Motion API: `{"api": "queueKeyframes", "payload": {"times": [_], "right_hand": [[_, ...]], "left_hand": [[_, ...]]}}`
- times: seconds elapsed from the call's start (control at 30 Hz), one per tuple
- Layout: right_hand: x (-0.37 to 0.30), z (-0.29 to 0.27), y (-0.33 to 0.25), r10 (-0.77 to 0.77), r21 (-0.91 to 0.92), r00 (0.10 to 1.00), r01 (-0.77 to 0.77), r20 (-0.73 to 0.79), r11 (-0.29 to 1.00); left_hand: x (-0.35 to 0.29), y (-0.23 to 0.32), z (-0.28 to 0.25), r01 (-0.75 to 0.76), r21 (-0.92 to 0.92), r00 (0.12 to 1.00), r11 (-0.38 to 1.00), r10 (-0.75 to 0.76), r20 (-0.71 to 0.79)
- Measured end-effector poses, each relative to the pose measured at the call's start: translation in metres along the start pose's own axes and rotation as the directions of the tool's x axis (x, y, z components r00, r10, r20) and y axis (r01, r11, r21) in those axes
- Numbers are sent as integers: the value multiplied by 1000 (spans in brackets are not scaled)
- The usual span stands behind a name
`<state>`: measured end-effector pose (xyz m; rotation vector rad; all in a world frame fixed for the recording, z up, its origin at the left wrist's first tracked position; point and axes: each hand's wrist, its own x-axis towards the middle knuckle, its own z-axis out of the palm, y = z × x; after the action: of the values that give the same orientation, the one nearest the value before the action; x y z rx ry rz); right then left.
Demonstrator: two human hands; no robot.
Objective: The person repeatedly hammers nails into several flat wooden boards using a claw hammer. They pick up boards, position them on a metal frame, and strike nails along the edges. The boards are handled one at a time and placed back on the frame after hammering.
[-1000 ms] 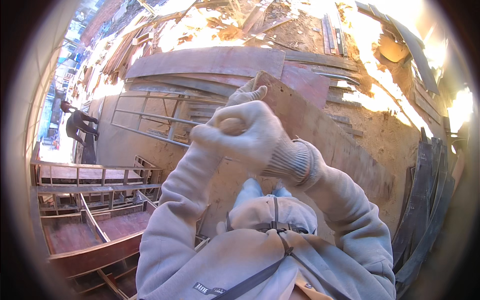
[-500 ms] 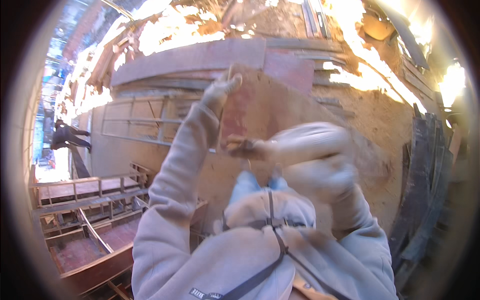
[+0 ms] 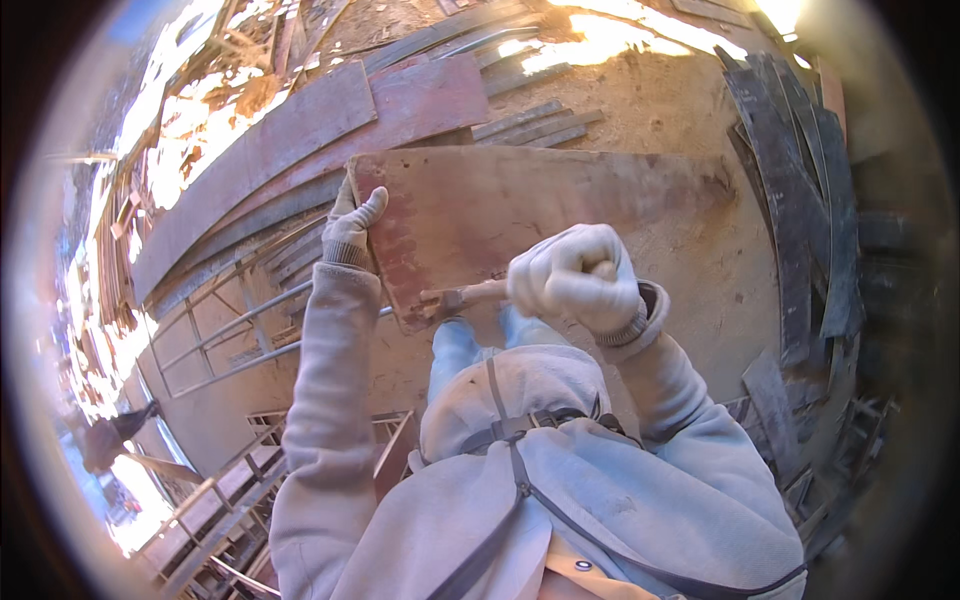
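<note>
A long reddish-brown wooden board (image 3: 540, 190) is held up in front of me, stained and scuffed at its left end. My left hand (image 3: 352, 225), in a pale knit glove, is closed on the board's left edge with the thumb on the near face. My right hand (image 3: 580, 280), gloved too, is wrapped in a fist round the wooden handle of a hammer (image 3: 475, 294). The hammer's head is at the board's lower left edge, just above my legs; whether it touches the wood I cannot tell.
Large flat panels (image 3: 260, 130) and planks lie beyond the board at the left. A metal frame (image 3: 240, 325) lies on the ground nearer me. Dark boards (image 3: 790, 200) are piled at the right. A person (image 3: 110, 440) is at the far left, by slatted wooden structures (image 3: 210, 520).
My view has swung to the right, shifting the surroundings left. The board now lies more level across the view. My right fist has become sharper, and the hammer remains at the board's lower left.
</note>
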<state>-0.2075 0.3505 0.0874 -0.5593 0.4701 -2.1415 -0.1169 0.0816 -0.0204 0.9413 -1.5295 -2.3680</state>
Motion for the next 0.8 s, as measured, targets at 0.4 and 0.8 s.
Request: {"api": "queueKeyframes", "payload": {"times": [0.4, 0.8], "right_hand": [[-160, -157, -75, -540, -373, 420, 419, -729, 828], [-228, -240, 43, -525, -512, 21, -258, -851, 819]], "left_hand": [[24, -57, -62, -209, 167, 978, 963, 204, 50], [163, -198, -260, 334, 500, 884, 799, -82, -459]]}}
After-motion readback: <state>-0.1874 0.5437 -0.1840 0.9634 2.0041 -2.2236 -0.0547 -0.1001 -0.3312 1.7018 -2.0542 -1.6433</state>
